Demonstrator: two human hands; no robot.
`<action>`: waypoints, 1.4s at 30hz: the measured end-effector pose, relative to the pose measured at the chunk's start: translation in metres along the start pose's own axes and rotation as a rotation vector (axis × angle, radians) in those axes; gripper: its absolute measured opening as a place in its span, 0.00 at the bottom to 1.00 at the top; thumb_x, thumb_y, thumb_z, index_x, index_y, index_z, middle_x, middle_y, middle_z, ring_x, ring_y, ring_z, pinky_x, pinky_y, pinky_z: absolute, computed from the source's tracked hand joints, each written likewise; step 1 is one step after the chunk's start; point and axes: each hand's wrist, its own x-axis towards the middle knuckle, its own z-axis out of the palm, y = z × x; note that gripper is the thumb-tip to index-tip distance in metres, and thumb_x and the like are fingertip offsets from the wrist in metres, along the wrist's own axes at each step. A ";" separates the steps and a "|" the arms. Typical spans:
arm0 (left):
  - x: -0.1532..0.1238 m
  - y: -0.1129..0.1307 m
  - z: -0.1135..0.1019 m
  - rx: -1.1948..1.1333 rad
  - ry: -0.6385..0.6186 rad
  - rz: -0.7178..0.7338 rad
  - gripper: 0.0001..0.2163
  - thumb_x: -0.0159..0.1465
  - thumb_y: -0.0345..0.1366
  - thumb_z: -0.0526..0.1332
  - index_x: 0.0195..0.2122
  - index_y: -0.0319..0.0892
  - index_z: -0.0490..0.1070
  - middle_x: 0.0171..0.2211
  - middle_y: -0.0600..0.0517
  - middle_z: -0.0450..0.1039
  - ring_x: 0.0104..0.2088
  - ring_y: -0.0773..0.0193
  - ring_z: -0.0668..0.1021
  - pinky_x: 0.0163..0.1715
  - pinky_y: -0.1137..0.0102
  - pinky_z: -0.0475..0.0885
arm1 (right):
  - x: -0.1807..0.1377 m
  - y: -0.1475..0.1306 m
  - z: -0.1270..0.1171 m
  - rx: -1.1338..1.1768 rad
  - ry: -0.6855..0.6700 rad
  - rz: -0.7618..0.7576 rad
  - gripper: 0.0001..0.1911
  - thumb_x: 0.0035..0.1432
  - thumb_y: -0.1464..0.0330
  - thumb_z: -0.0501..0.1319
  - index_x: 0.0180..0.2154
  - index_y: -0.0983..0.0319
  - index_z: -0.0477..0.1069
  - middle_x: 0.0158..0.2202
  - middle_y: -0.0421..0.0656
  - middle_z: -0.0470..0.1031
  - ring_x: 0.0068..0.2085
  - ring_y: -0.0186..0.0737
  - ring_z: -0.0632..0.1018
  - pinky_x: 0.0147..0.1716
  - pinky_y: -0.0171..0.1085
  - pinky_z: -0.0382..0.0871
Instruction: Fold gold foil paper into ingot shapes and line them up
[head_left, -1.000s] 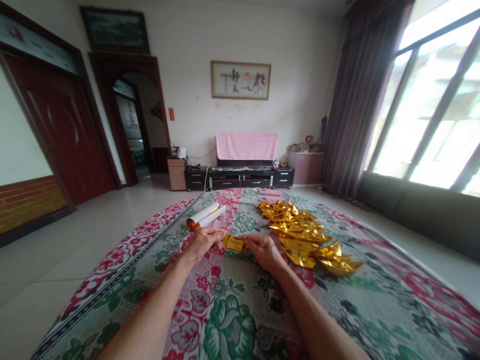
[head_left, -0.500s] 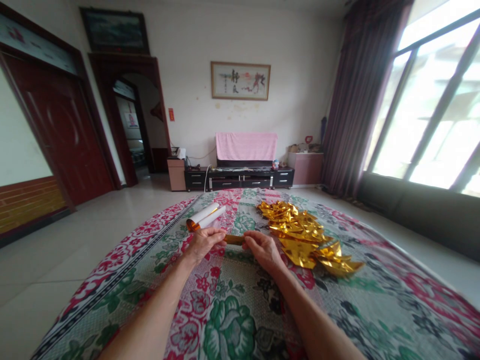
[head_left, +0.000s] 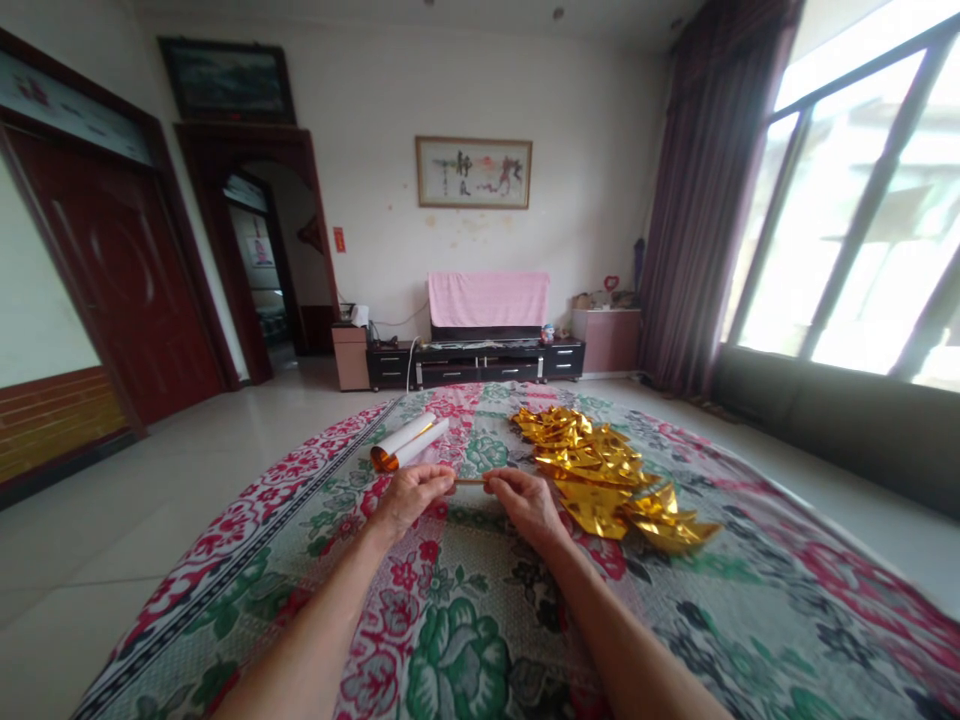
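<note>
Between my two hands a narrow strip of folded gold foil paper [head_left: 471,482] is stretched level, seen nearly edge-on. My left hand [head_left: 412,497] pinches its left end between thumb and fingers. At the right end, my right hand [head_left: 527,508] pinches it the same way. Beyond my left hand lies a curled roll of gold foil paper [head_left: 409,441], white on its outer side. To the right of my right hand is a heap of folded gold foil pieces [head_left: 600,465], shiny and pointed, some overlapping.
A round table with a flowered tablecloth [head_left: 457,655] is under my hands. Past it stands a low black cabinet [head_left: 480,372] with a pink cloth [head_left: 489,299] draped over something on top. Doors are on the left; a curtain [head_left: 705,200] and window are on the right.
The gold strip shows a thinner edge now than its wider face before. Both hands keep their pinch and have hardly moved. The whole view has tilted slightly upward.
</note>
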 end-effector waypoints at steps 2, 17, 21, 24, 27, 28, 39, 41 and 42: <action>-0.001 0.000 0.000 -0.008 -0.027 -0.012 0.14 0.49 0.38 0.65 0.35 0.36 0.75 0.27 0.49 0.77 0.29 0.64 0.77 0.30 0.74 0.69 | 0.001 0.002 0.000 0.013 -0.001 0.008 0.15 0.50 0.63 0.58 0.34 0.65 0.76 0.28 0.43 0.77 0.28 0.35 0.73 0.28 0.31 0.65; 0.006 -0.010 0.002 0.052 0.015 0.073 0.19 0.48 0.36 0.66 0.42 0.36 0.75 0.40 0.46 0.77 0.37 0.61 0.77 0.40 0.70 0.69 | 0.006 0.019 0.003 -0.027 -0.020 0.001 0.19 0.51 0.63 0.58 0.44 0.64 0.72 0.35 0.43 0.77 0.31 0.35 0.74 0.32 0.32 0.68; 0.005 -0.007 0.003 0.115 0.011 0.070 0.20 0.49 0.36 0.65 0.43 0.36 0.74 0.40 0.46 0.77 0.39 0.58 0.77 0.43 0.68 0.69 | 0.005 0.017 0.003 -0.059 -0.004 -0.025 0.19 0.51 0.62 0.57 0.43 0.64 0.72 0.34 0.42 0.77 0.30 0.34 0.73 0.30 0.31 0.66; 0.002 -0.002 0.005 0.189 -0.005 0.114 0.18 0.49 0.36 0.64 0.42 0.38 0.75 0.39 0.48 0.77 0.40 0.58 0.77 0.46 0.67 0.68 | 0.004 0.013 0.003 -0.053 -0.004 -0.007 0.19 0.51 0.62 0.56 0.42 0.65 0.73 0.31 0.42 0.76 0.27 0.33 0.71 0.26 0.30 0.64; 0.000 0.003 0.007 0.257 -0.014 0.207 0.14 0.48 0.34 0.65 0.37 0.40 0.77 0.38 0.49 0.77 0.41 0.59 0.76 0.47 0.68 0.68 | 0.003 0.010 0.002 -0.073 -0.006 0.012 0.18 0.52 0.61 0.56 0.40 0.65 0.73 0.26 0.41 0.74 0.23 0.32 0.69 0.23 0.29 0.61; 0.000 0.004 0.008 0.267 -0.012 0.231 0.13 0.48 0.33 0.65 0.36 0.40 0.77 0.38 0.49 0.77 0.41 0.59 0.76 0.46 0.69 0.68 | 0.003 0.009 0.002 -0.084 -0.002 0.010 0.18 0.52 0.61 0.55 0.39 0.65 0.74 0.25 0.40 0.74 0.23 0.32 0.69 0.23 0.29 0.61; 0.003 -0.003 0.012 0.203 -0.032 0.119 0.17 0.49 0.30 0.61 0.41 0.39 0.74 0.40 0.49 0.77 0.41 0.59 0.76 0.45 0.68 0.68 | 0.000 -0.002 0.002 -0.190 0.013 -0.030 0.17 0.51 0.61 0.55 0.36 0.63 0.76 0.24 0.41 0.75 0.27 0.36 0.73 0.25 0.31 0.64; 0.004 -0.005 0.014 0.205 -0.034 0.109 0.17 0.48 0.30 0.61 0.41 0.39 0.75 0.39 0.49 0.76 0.41 0.59 0.76 0.45 0.68 0.67 | 0.000 -0.004 0.003 -0.195 0.027 -0.033 0.17 0.51 0.61 0.55 0.36 0.64 0.76 0.24 0.41 0.75 0.27 0.36 0.73 0.26 0.31 0.65; 0.004 -0.005 0.015 0.196 -0.033 0.107 0.17 0.48 0.30 0.61 0.40 0.39 0.75 0.39 0.49 0.77 0.41 0.59 0.76 0.45 0.68 0.67 | 0.000 -0.004 0.003 -0.193 0.034 -0.036 0.17 0.52 0.61 0.55 0.37 0.64 0.76 0.24 0.41 0.75 0.27 0.36 0.73 0.26 0.31 0.65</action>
